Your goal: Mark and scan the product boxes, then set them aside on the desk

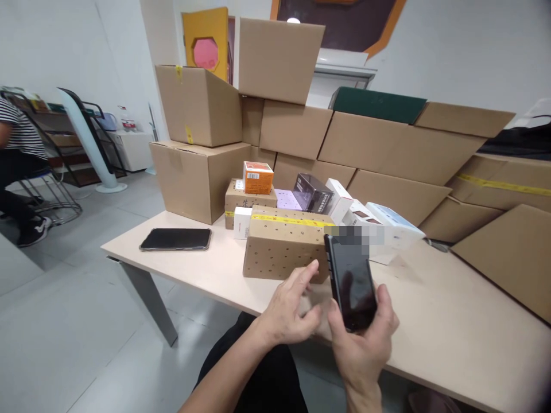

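My right hand [365,338] grips a black smartphone [352,284] by its lower end, thumb on one edge and fingers on the other. The phone stands tilted, its dark screen facing me and its top edge partly covered by a blurred patch. Just left of it, my left hand [295,307] is open and holds nothing, fingers apart, beside the phone. Behind both hands a brown cardboard box [284,246] with small dark marks and yellow tape sits at the table's front edge. A second smartphone [175,239] lies flat, screen up, on the table [430,321] at the left.
Behind the taped box are an orange box [258,178], a black box [313,192], a small white box [241,222] and several pale boxes. Large cartons [193,178] are stacked along the back. A person in a striped sleeve [21,129] sits far left, near a tower fan [88,137].
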`<state>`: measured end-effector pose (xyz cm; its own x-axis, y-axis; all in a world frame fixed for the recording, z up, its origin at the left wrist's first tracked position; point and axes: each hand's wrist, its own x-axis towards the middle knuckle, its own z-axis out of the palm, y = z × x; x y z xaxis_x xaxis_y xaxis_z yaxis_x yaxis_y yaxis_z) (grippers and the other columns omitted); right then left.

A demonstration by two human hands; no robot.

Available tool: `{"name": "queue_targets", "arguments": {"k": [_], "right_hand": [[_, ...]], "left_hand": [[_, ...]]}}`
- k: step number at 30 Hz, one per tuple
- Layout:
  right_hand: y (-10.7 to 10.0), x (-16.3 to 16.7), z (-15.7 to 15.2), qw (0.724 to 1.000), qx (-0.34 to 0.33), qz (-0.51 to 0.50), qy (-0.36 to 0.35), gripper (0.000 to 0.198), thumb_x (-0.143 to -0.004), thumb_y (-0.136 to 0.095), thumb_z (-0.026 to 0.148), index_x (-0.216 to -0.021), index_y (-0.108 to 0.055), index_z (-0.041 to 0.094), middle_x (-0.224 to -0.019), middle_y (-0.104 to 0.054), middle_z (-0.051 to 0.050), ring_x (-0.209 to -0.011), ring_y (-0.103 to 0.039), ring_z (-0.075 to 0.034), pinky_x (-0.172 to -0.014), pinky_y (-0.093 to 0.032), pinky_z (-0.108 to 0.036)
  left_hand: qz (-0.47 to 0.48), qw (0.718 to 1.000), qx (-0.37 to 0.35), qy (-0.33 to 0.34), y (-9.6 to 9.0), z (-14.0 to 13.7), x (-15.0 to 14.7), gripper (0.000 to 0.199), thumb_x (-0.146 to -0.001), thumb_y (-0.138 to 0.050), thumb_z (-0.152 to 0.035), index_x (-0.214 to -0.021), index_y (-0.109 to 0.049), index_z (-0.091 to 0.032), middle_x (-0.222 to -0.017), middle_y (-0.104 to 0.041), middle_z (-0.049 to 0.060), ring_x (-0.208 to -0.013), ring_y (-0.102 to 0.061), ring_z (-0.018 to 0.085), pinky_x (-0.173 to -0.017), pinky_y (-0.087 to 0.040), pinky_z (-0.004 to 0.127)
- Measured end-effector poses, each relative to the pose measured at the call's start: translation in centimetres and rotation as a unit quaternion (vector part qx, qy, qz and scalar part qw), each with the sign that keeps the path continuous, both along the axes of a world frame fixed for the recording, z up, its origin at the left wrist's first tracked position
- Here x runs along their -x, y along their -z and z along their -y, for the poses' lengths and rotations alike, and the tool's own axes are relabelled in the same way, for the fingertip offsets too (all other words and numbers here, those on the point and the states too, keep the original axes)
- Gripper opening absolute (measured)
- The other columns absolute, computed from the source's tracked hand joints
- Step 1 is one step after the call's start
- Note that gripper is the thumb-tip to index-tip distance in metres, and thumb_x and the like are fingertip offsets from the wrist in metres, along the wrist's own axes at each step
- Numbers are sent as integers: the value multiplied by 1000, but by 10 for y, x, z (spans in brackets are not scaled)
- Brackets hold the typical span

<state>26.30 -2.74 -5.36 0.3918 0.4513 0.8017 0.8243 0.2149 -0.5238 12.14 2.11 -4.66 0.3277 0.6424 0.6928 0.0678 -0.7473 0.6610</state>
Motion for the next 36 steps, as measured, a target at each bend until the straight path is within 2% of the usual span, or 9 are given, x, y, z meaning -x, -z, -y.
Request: {"name": "queue_targets", "arguments": {"k": [2,6,10,16,24,36], "right_hand": [[0,13,-10,998,-29,47,-4,89,-78,-74,42,-153,-32,18,-139,-52,-22,-127,-50,-38,-98,-46,-59],[-3,27,-20,993,-61,98,-17,86,-80,-73,37,-153,-32,16,-138,-52,-24,-126,-51,-38,-98,-45,-60],[-6,29,-20,991,-62,114,-17,87,-79,-74,35,-153,-31,17,-139,-52,-24,-126,-51,-38,-100,-44,-60],[-11,29,-14,990,-56,129,-12,86,-81,-73,35,-153,-30,18,-140,-51,-23,-126,-52,-38,-99,-43,-60],[-15,34,-13,986,-75,145,-18,86,-79,-74,31,-153,-32,16,-140,-51,-25,-126,-52,-40,-98,-44,-61],[-21,49,-11,990,-70,120,13,82,-79,-74,32,-150,-36,16,-137,-53,-25,-125,-52,-41,-98,-43,-61]], "left_hand": [[21,1000,15,-5,3,-1,1,90,-79,-58,-10,-156,-18,-33,-132,-53,10,-99,-60,20,-92,-55,39],[56,998,31,-26,9,-4,2,82,-85,-55,-11,-156,-20,-32,-136,-51,12,-115,-58,24,-99,-53,42],[91,994,65,-16,13,-5,1,82,-87,-56,-15,-157,-16,-30,-141,-49,14,-119,-58,25,-100,-53,42],[103,992,78,-9,10,-3,2,81,-84,-59,-14,-155,-24,-30,-145,-48,13,-129,-53,29,-109,-47,47],[154,983,92,38,7,-4,0,76,-87,-58,-16,-154,-25,-29,-138,-53,12,-115,-61,24,-104,-49,44],[171,975,112,85,6,-13,0,75,-90,-60,-25,-154,-22,-27,-138,-53,14,-123,-56,26,-104,-48,44]]}}
